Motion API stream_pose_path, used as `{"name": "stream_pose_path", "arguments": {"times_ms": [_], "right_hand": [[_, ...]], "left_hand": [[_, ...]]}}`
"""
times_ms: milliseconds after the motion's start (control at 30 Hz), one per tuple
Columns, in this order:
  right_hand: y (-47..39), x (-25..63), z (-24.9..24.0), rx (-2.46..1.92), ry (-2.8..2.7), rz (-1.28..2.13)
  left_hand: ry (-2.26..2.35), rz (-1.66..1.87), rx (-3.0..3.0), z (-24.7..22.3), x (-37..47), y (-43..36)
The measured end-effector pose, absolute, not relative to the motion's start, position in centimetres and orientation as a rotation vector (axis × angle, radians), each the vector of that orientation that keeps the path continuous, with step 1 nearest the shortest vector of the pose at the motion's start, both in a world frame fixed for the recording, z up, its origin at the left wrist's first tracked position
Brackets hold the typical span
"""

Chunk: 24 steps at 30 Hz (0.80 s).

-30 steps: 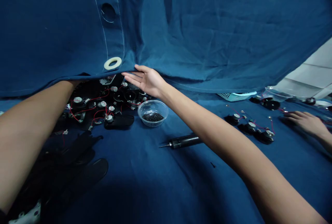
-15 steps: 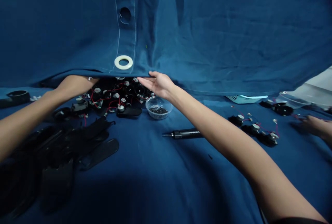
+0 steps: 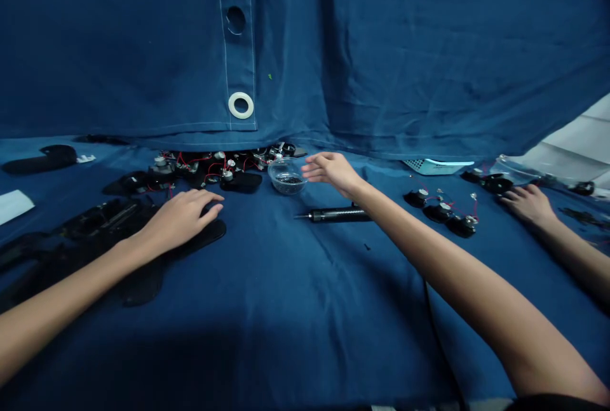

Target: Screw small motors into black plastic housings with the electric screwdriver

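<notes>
My left hand is open, fingers stretched out, over the pile of black plastic parts; I cannot tell whether it touches them. Beyond it lie several black parts with red wires and small silvery motors, partly under the hem of the hanging blue curtain. My right hand is open and holds nothing, just right of a clear plastic bowl with small dark pieces in it. Nearer me than the bowl, a black electric screwdriver lies with its tip to the left, its right end hidden by my forearm.
At the right, another person's hand rests near black parts. Several wired black pieces lie left of it. A light blue basket and a clear container stand at the back. A small dark screw lies on the blue cloth.
Both my hands have left the curtain's hem, which now hangs lower over the wired parts. The left hand came out toward me; the right moved right, past the bowl.
</notes>
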State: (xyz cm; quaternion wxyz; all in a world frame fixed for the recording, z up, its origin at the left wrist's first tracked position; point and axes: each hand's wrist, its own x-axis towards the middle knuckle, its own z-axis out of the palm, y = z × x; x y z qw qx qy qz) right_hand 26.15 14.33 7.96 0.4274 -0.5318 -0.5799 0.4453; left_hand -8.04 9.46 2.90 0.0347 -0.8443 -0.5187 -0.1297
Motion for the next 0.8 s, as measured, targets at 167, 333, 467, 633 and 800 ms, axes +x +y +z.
{"name": "stream_pose_path", "arguments": {"times_ms": [167,333,467,633,800], "right_hand": [[11.2,33.8,4.5,-1.675,-1.480,0.438],[7.7,41.8,2.2,-1.985,-1.396,0.052],[5.3,47.8,1.3,-2.206,-1.177,-0.142],[4.0,53.0,-0.5,-2.353,-0.917,-0.261],[3.9,55.9,-2.1,-2.303,-0.962,-0.219]], "left_hand": [[-1.462,-0.402,-2.706,0.4,-6.4,6.1],[-1.400,-0.352,-2.632,-1.1,-5.8,5.7],[-1.431,-0.253,-2.411,-2.1,-6.8,5.8],[-1.379,-0.239,-2.349,-2.4,-8.1,4.8],[-1.315,-0.203,-2.363,-2.4,-8.9,4.4]]}}
